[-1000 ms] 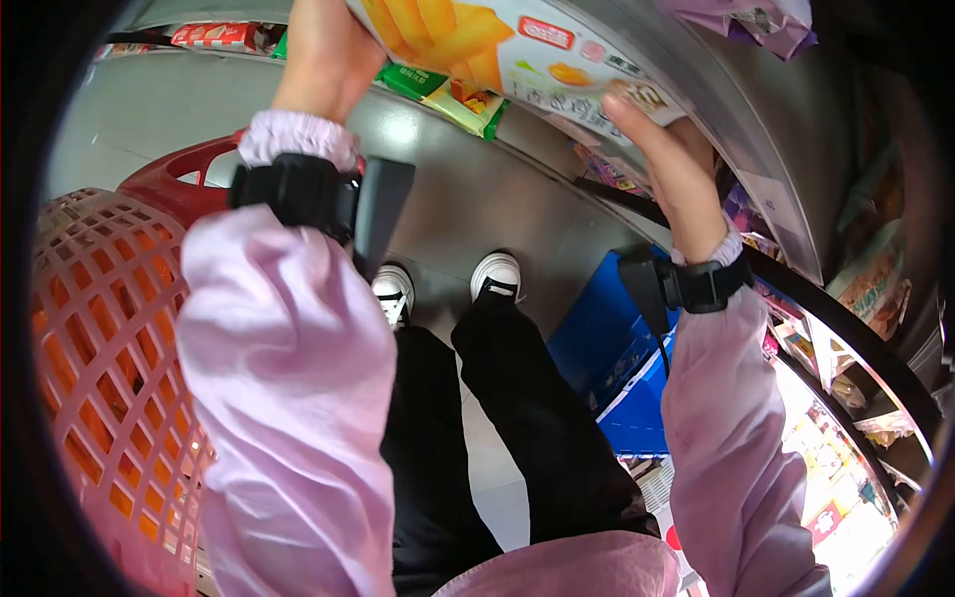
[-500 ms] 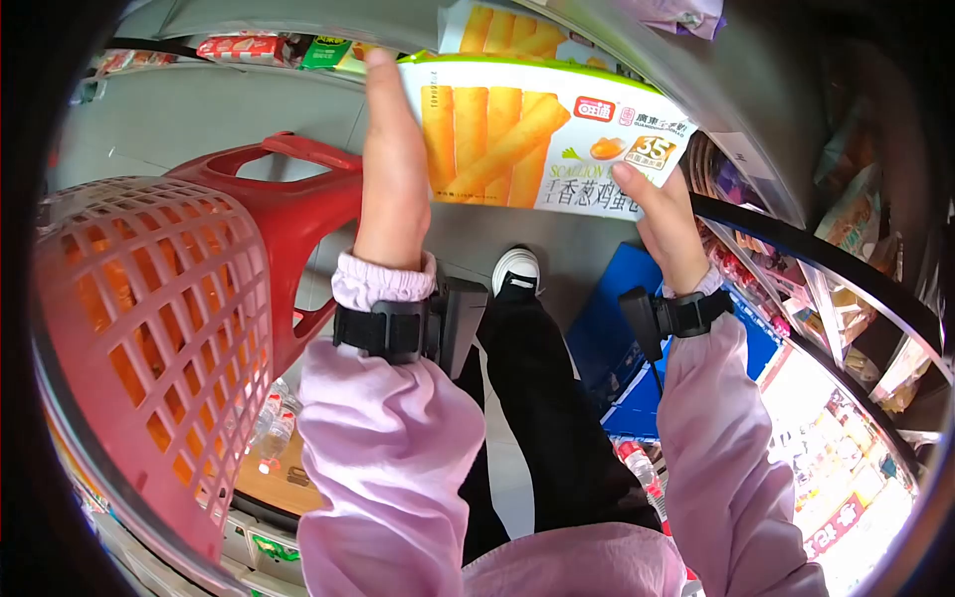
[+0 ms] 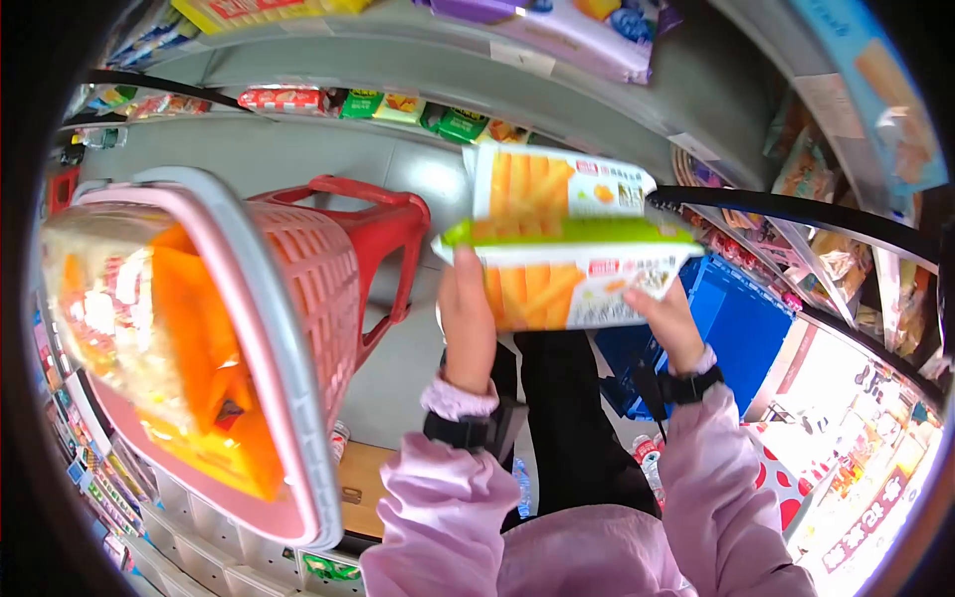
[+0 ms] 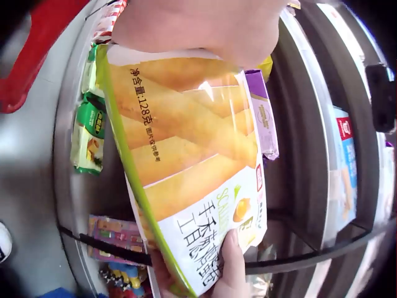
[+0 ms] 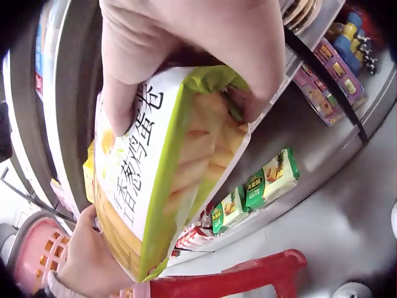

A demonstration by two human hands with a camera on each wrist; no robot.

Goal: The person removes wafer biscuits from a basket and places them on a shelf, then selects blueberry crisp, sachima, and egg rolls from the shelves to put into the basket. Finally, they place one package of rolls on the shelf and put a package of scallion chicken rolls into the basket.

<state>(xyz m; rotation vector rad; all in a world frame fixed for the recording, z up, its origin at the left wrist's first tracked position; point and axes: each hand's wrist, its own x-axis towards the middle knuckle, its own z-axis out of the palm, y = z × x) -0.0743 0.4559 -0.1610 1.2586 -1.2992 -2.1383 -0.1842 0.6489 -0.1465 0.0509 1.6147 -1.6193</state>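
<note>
Between my two hands is an egg roll pack (image 3: 537, 289), white with a green edge and pictures of golden rolls. The head view shows two printed panels of it, one above the green band and one below. My left hand (image 3: 468, 323) grips its left end. At the opposite end my right hand (image 3: 671, 323) holds on, thumb on the printed front and fingers behind, as the right wrist view shows. The left wrist view has the front face (image 4: 192, 136) close up, its top corner hidden by the left hand.
At the left stands a pink basket (image 3: 323, 269) with orange and clear bags (image 3: 199, 328) in it and a red frame (image 3: 393, 229). Shelves with green snack packs (image 3: 458, 121) and a purple pack (image 3: 587, 35) curve ahead. A blue crate (image 3: 736, 308) sits at the right.
The egg roll pack has come down from the shelf edge, nearer my body, with both hands on it. My view has shifted, and the basket's opening and bags now show.
</note>
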